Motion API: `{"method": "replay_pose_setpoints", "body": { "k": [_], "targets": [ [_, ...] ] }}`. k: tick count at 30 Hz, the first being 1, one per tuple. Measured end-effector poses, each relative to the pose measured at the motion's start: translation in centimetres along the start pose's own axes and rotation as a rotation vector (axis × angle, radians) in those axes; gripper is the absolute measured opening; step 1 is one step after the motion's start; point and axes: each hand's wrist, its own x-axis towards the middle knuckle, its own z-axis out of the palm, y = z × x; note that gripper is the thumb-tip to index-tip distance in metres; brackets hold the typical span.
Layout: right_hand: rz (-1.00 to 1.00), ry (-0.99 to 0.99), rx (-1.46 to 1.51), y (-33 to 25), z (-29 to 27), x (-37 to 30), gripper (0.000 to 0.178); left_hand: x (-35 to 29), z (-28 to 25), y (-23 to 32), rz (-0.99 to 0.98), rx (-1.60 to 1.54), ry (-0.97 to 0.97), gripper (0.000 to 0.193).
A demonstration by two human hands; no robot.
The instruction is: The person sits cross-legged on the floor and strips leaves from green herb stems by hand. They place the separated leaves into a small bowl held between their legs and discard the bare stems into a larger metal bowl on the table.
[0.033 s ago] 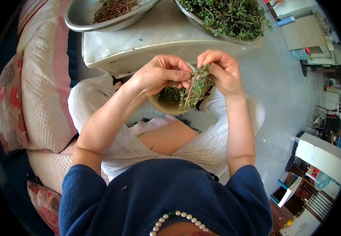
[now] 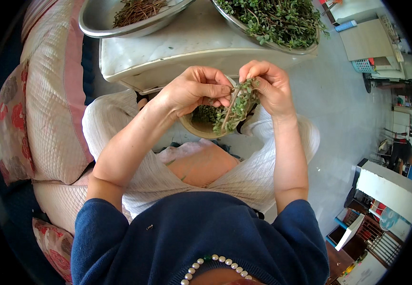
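Between my hands hangs a leafy green sprig (image 2: 238,107) with small oval leaves and a brownish stem. My left hand (image 2: 203,90) pinches the stem near its top between thumb and forefinger. The fingers of my right hand (image 2: 268,86) are closed on the leafy upper part, just to the right. Directly below is a tan bowl (image 2: 194,127), partly hidden by my hands and the sprig, with more greens (image 2: 207,113) inside.
Ahead stands a white marble-topped table (image 2: 187,50). On it are a metal basin (image 2: 94,26) holding brown stems (image 2: 137,12) and another basin (image 2: 244,31) heaped with leafy greens (image 2: 277,21). A quilted sofa (image 2: 53,114) lies left; shelving and a white cabinet (image 2: 389,185) stand right.
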Motion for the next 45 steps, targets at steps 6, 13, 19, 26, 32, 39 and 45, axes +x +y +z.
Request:
{"method": "replay_pose_setpoints", "body": {
  "k": [6, 13, 19, 26, 32, 39, 45],
  "targets": [
    [0.002, -0.055, 0.095, 0.5, -0.2, 0.0, 0.015, -0.6, 0.8, 0.5, -0.028, -0.074, -0.097, 0.008],
    [0.042, -0.084, 0.124, 0.5, 0.6, -0.1, 0.015, -0.9, 1.1, 0.8, 0.002, 0.079, -0.166, 0.009],
    [-0.04, -0.07, 0.137, -0.1, -1.8, -0.3, 0.017, -1.2, 0.8, 1.1, 0.042, 0.305, 0.012, 0.01],
    [-0.049, -0.053, -0.054, -1.1, -1.8, -0.2, 0.012, -1.1, 1.3, 1.1, 0.07, 0.287, 0.047, 0.015],
    [-0.036, -0.034, -0.172, -0.8, -1.4, 0.0, 0.009, -0.9, 2.2, 0.0, 0.077, 0.394, -0.018, 0.017],
    [0.037, -0.074, -0.188, -0.8, -1.3, 0.1, 0.004, -0.4, 0.3, -0.4, -0.012, 0.128, -0.034, 0.013],
    [-0.022, -0.044, -0.077, -1.2, -2.0, -0.2, 0.009, -0.6, 0.0, 0.0, -0.067, 0.071, -0.112, 0.012]
  ]
}}
